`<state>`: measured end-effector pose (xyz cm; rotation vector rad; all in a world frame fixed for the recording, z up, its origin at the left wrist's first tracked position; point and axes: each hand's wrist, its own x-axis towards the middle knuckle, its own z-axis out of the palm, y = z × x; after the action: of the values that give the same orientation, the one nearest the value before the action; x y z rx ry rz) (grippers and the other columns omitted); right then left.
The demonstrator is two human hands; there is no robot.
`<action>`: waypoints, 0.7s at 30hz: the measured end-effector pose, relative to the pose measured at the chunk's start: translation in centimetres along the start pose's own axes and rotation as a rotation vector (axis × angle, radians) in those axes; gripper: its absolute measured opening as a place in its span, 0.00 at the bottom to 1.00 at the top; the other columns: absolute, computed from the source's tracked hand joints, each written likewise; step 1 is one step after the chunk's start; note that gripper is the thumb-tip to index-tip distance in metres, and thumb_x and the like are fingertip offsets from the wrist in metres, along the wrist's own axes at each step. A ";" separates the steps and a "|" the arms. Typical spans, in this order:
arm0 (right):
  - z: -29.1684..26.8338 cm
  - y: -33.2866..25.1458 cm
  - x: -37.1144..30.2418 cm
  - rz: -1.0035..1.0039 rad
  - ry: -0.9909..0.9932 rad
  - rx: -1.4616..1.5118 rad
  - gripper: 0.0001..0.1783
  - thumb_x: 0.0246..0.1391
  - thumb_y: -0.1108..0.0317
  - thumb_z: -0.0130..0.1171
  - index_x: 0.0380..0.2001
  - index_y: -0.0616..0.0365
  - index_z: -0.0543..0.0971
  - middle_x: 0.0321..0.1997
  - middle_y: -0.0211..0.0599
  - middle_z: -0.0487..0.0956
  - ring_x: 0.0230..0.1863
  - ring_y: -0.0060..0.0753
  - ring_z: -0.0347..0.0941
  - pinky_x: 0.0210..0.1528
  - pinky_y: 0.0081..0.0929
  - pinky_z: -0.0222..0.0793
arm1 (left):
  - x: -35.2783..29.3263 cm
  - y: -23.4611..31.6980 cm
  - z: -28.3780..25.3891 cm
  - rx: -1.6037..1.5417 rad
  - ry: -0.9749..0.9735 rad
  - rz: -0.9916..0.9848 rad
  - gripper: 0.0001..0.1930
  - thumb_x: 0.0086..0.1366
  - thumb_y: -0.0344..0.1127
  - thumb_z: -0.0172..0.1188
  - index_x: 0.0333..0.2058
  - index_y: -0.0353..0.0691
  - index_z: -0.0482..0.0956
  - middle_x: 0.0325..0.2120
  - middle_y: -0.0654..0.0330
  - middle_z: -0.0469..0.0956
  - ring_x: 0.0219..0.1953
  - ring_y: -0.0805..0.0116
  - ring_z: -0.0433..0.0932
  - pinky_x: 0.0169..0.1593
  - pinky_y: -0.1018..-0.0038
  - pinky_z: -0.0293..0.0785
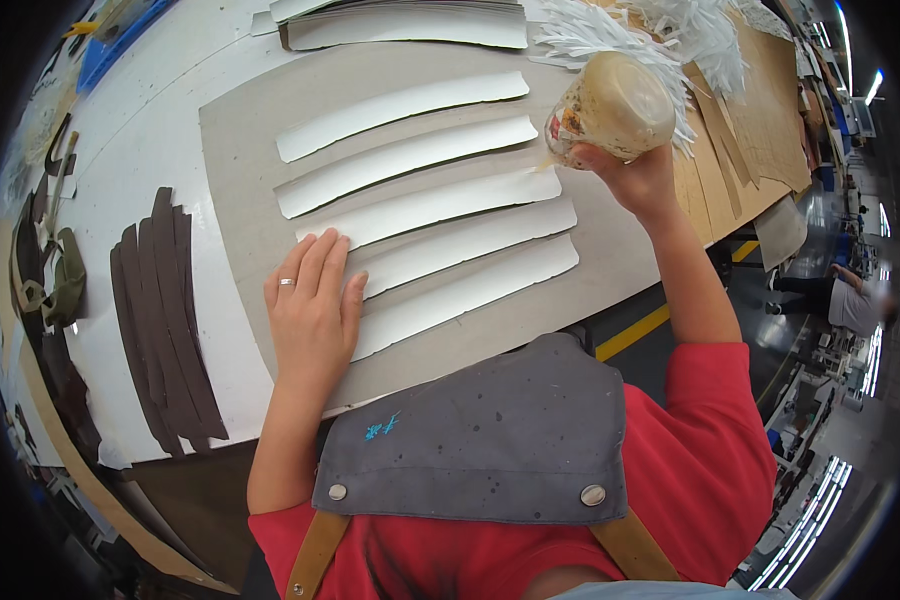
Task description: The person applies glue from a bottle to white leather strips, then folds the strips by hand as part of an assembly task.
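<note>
Several white strips (430, 208) lie side by side on a grey board (235, 150), slightly curved and spaced apart. My left hand (315, 290) rests flat over the left ends of the lower strips, fingers extended and thumb apart, holding nothing. In my right hand (635, 180) is a cloudy, residue-smeared plastic bottle (625, 105), tipped so that its round base points up and right. The bottle's lower left end hangs over the right end of the middle strip, where a small yellowish streak shows. Whether the two touch, I cannot tell.
Dark brown strips (165, 320) lie in a bundle on the white table (230, 70) at left. A stack of pale sheets (410, 25) sits at the back. White shredded strips (610, 35) and brown cardboard (770, 110) occupy the far right. Another person (855, 300) is away at right.
</note>
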<state>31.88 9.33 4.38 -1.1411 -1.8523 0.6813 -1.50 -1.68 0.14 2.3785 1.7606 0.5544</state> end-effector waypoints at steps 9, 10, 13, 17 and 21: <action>-5.1 2.3 1.4 0.488 0.129 0.497 0.26 0.52 0.52 0.65 0.45 0.60 0.73 0.37 0.33 0.79 0.28 0.21 0.75 0.25 0.19 0.71 | -0.2 0.4 0.1 0.008 -0.009 0.018 0.17 0.66 0.36 0.53 0.52 0.38 0.74 0.54 0.57 0.73 0.59 0.57 0.67 0.59 0.63 0.58; -5.3 2.4 1.7 0.585 0.107 0.732 0.27 0.53 0.48 0.63 0.45 0.60 0.72 0.36 0.33 0.79 0.24 0.21 0.74 0.22 0.19 0.70 | -0.2 0.5 0.2 0.007 -0.011 0.011 0.17 0.66 0.36 0.53 0.52 0.38 0.74 0.54 0.57 0.72 0.59 0.57 0.67 0.59 0.63 0.58; -2.3 2.1 2.1 0.462 0.224 0.602 0.28 0.56 0.45 0.60 0.46 0.60 0.72 0.34 0.33 0.78 0.24 0.23 0.74 0.24 0.20 0.70 | -0.1 0.5 0.2 0.010 -0.012 0.003 0.17 0.66 0.36 0.53 0.52 0.38 0.74 0.55 0.57 0.72 0.59 0.57 0.67 0.59 0.62 0.58; 1.4 1.2 3.0 0.203 0.206 0.388 0.28 0.55 0.51 0.63 0.48 0.61 0.70 0.38 0.35 0.78 0.31 0.25 0.75 0.29 0.24 0.73 | 0.0 0.4 0.2 -0.020 -0.012 0.003 0.17 0.66 0.37 0.53 0.51 0.37 0.74 0.55 0.55 0.71 0.59 0.56 0.67 0.60 0.62 0.57; 2.2 1.6 3.3 0.051 0.129 0.304 0.28 0.50 0.62 0.69 0.50 0.63 0.70 0.44 0.36 0.78 0.43 0.26 0.75 0.43 0.26 0.74 | 0.8 0.1 -0.5 -0.046 -0.007 -0.009 0.17 0.66 0.37 0.52 0.52 0.37 0.74 0.55 0.54 0.70 0.59 0.55 0.67 0.60 0.61 0.57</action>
<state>29.91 12.91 3.23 -1.0100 -1.5537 0.8647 -1.38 -0.98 0.79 2.3377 1.7354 0.5791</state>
